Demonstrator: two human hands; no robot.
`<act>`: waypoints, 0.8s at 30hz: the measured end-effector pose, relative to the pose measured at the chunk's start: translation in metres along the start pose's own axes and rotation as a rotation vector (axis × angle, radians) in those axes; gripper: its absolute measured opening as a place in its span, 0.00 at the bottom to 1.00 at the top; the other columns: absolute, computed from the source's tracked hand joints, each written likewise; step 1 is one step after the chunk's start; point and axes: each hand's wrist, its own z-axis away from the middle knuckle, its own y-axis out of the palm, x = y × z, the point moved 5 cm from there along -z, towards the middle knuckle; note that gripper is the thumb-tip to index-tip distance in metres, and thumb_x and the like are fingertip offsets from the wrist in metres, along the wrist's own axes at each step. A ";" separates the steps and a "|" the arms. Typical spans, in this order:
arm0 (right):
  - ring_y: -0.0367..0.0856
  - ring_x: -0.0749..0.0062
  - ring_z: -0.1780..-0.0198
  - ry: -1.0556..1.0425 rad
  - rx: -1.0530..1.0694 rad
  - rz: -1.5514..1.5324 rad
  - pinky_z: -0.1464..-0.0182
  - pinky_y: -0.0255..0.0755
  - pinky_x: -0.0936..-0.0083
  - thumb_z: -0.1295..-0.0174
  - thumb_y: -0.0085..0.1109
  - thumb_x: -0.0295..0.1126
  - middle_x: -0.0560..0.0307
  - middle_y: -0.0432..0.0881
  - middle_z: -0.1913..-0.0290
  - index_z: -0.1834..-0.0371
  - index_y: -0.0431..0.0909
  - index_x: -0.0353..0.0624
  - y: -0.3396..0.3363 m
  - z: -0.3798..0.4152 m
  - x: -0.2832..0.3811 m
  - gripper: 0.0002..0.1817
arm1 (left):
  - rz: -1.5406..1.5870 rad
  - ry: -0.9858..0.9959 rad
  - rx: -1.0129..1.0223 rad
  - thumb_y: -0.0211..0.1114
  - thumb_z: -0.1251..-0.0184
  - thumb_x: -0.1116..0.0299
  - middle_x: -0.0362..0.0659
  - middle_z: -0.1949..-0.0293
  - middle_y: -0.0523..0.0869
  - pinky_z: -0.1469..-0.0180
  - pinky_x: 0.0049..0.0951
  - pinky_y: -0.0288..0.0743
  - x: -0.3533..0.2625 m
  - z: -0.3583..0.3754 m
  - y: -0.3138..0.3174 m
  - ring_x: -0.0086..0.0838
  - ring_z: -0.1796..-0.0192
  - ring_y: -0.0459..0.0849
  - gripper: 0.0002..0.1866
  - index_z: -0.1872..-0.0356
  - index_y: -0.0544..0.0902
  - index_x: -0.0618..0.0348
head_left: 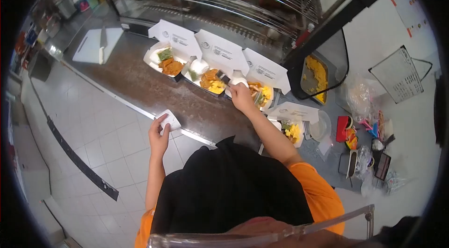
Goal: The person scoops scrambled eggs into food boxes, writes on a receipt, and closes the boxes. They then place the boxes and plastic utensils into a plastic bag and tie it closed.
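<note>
My left hand (159, 133) holds a small white paper (168, 120) over the counter's front edge. With my right hand (242, 97) I grip a dark-headed utensil (223, 77) above the middle food box (211, 81). That open box holds a white mound, orange-brown food and yellow pieces. To its left, another open box (164, 61) has white, green and orange-brown food. A third box (262, 93), partly behind my right hand, contains brown and yellow food. The fourth (292, 132), with yellow and green food, lies right of my right forearm.
A cutting board (93, 49) with a knife lies at the counter's left. Behind the boxes stands a rack cabinet (224, 0). At right are a tray of yellow food (317, 77), a round clear container (320, 126) and a red packet (343, 128).
</note>
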 end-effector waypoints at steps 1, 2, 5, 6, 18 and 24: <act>0.76 0.66 0.67 0.289 0.095 -0.345 0.69 0.69 0.68 0.39 0.50 0.28 0.51 0.75 0.70 0.55 0.78 0.34 -0.003 -0.001 -0.012 0.13 | 0.001 0.010 0.018 0.61 0.42 0.77 0.41 0.59 0.82 0.60 0.20 0.69 -0.001 -0.002 0.006 0.24 0.61 0.76 0.16 0.50 0.81 0.59; 0.75 0.72 0.68 0.574 0.183 -0.697 0.72 0.68 0.72 0.36 0.50 0.30 0.54 0.74 0.71 0.55 0.77 0.34 -0.004 0.004 -0.021 0.12 | 0.003 0.011 0.036 0.61 0.41 0.77 0.42 0.59 0.82 0.60 0.21 0.70 -0.001 -0.004 0.012 0.24 0.60 0.77 0.16 0.50 0.81 0.59; 0.67 0.81 0.75 0.830 0.204 -1.470 0.76 0.60 0.83 0.31 0.45 0.31 0.59 0.73 0.72 0.53 0.75 0.34 -0.044 0.023 -0.028 0.13 | 0.014 0.039 0.099 0.61 0.41 0.77 0.43 0.57 0.81 0.58 0.22 0.71 -0.013 -0.009 0.034 0.25 0.58 0.77 0.17 0.49 0.80 0.59; 0.65 0.82 0.76 0.825 0.268 -1.778 0.76 0.57 0.85 0.31 0.43 0.29 0.61 0.71 0.73 0.51 0.74 0.32 -0.067 0.030 -0.023 0.14 | 0.025 0.055 0.116 0.61 0.40 0.77 0.44 0.55 0.80 0.57 0.23 0.72 -0.019 -0.011 0.042 0.26 0.57 0.78 0.17 0.49 0.80 0.59; 0.67 0.85 0.82 0.813 -0.111 -0.817 0.82 0.58 0.86 0.34 0.52 0.37 0.66 0.74 0.78 0.65 0.77 0.39 -0.335 0.187 -0.232 0.12 | 0.048 0.103 0.055 0.57 0.38 0.79 0.43 0.50 0.80 0.51 0.21 0.69 -0.059 -0.006 0.134 0.24 0.51 0.76 0.16 0.48 0.77 0.65; 0.83 0.55 0.66 0.566 -0.216 0.453 0.68 0.75 0.59 0.40 0.51 0.33 0.46 0.82 0.70 0.65 0.77 0.39 -0.266 0.077 -0.397 0.09 | -0.027 0.112 -0.150 0.56 0.37 0.79 0.43 0.48 0.79 0.45 0.23 0.64 -0.111 -0.001 0.165 0.26 0.50 0.74 0.16 0.47 0.76 0.65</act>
